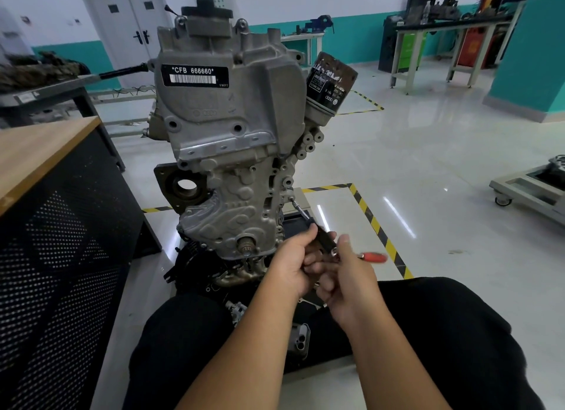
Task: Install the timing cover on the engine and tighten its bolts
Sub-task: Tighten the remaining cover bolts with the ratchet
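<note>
The grey engine [226, 110] stands upright in front of me, with the ribbed timing cover [235, 207] seated on its lower face. A ratchet tool [324, 241] with a thin extension reaches up to a bolt [292, 199] on the cover's right edge. My left hand [293, 263] grips the tool's black head. My right hand [348, 281] curls around the handle, whose red end [374, 257] sticks out to the right, blurred.
A black oil filter [331, 79] juts from the engine's upper right. A wooden-topped bench with perforated black side [61, 226] stands close on the left. Yellow-black floor tape [379, 229] runs to the right. A phone [298, 339] lies between my knees. A wheeled cart [529, 192] is far right.
</note>
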Action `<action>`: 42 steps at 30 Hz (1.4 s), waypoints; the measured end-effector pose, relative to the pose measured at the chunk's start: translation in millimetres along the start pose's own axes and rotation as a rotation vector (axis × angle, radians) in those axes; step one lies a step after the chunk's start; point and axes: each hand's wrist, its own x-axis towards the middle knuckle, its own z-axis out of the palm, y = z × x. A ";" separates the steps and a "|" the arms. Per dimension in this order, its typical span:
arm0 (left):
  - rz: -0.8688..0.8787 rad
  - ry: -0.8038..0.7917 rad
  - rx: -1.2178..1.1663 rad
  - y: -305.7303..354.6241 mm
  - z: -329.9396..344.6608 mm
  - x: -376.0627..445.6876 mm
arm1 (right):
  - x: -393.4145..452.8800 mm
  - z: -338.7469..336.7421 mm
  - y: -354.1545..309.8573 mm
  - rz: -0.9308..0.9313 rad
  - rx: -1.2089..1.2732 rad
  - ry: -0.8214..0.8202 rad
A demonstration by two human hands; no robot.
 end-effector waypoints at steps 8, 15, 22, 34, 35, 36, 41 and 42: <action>0.042 0.054 0.084 -4.0 3.9 -1.6 | 7.4 -5.9 7.2 -0.465 -0.615 0.245; -0.042 0.021 0.082 0.6 6.0 -5.0 | 7.1 -4.0 6.2 -0.081 -0.201 0.090; -0.011 0.014 0.071 -0.9 5.7 -4.1 | 5.0 -2.6 1.0 -0.192 -0.236 0.090; 0.026 0.007 0.088 -2.7 0.4 -1.8 | 5.0 -3.0 0.8 -0.166 -0.174 0.069; 0.042 -0.002 0.089 -2.8 1.3 -2.5 | 5.8 -3.9 1.5 -0.153 -0.197 0.078; 0.063 0.002 0.093 -3.7 2.0 -2.2 | 8.0 -5.5 3.4 -0.188 -0.297 0.108; 0.063 0.074 0.139 -6.9 4.4 -2.4 | 10.0 -7.7 10.2 -0.362 -0.551 0.199; 0.052 0.073 0.152 -6.8 2.9 -1.5 | 9.8 -7.0 10.2 -0.324 -0.471 0.193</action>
